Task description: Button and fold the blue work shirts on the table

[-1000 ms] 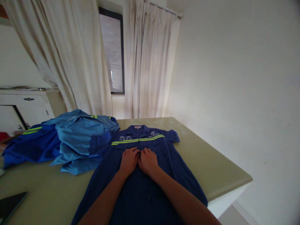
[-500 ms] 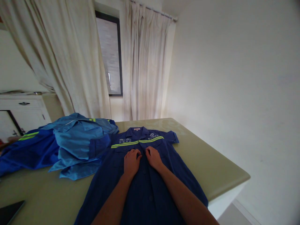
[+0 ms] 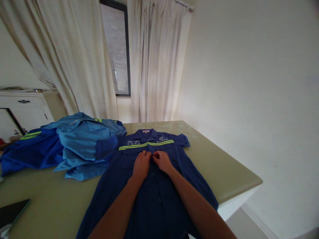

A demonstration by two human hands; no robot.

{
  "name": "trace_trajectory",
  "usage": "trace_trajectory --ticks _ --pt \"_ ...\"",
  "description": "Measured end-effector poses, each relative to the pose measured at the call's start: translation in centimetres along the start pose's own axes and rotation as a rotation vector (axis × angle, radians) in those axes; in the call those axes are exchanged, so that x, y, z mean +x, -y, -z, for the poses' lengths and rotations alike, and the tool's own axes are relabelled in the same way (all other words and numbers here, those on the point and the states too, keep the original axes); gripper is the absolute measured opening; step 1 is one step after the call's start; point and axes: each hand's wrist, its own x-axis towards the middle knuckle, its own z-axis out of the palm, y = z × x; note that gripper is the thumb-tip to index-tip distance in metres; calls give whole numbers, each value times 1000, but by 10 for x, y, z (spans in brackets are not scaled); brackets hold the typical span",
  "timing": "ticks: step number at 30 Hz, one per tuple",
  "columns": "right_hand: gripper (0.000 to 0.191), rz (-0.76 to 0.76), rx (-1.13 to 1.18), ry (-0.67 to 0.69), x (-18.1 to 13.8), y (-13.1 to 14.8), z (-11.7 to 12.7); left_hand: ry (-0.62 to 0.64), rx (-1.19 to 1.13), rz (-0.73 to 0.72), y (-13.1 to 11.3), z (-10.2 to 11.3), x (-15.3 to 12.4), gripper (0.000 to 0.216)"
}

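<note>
A dark blue short-sleeved work shirt lies front up on the table, its collar at the far end. A yellow-green reflective stripe crosses its chest, with white lettering above. My left hand and my right hand meet at the front placket just below the stripe. Both have their fingers closed on the placket, the fingertips nearly touching. Buttons show lower down the front. The exact bit of cloth or button between the fingers is hidden.
Light blue and bright blue work clothes lie heaped at the left of the table. A dark flat object sits at the near left. Behind are curtains, a window and a white cabinet; a wall stands right.
My hands have come closer together at the placket, the right one moving left toward the left hand. The view has tilted down slightly.
</note>
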Motion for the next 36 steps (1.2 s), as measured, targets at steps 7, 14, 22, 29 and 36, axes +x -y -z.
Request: trace_trajectory --ticks 7,14,22,29,36 --pt "12 13 -26 -1 0 -2 1 1 -26 -10 4 -5 0 21" --pt "12 -31 -35 -50 1 -3 -2 72 -53 52 3 -2 0 21" --pt "8 -5 -34 -49 0 -2 -3 68 11 84 -2 7 -1 14" --pt "9 114 50 -45 2 -6 -4 26 -18 18 2 3 0 18" --pt "11 117 194 -33 2 -6 -3 3 -18 60 1 5 -2 13"
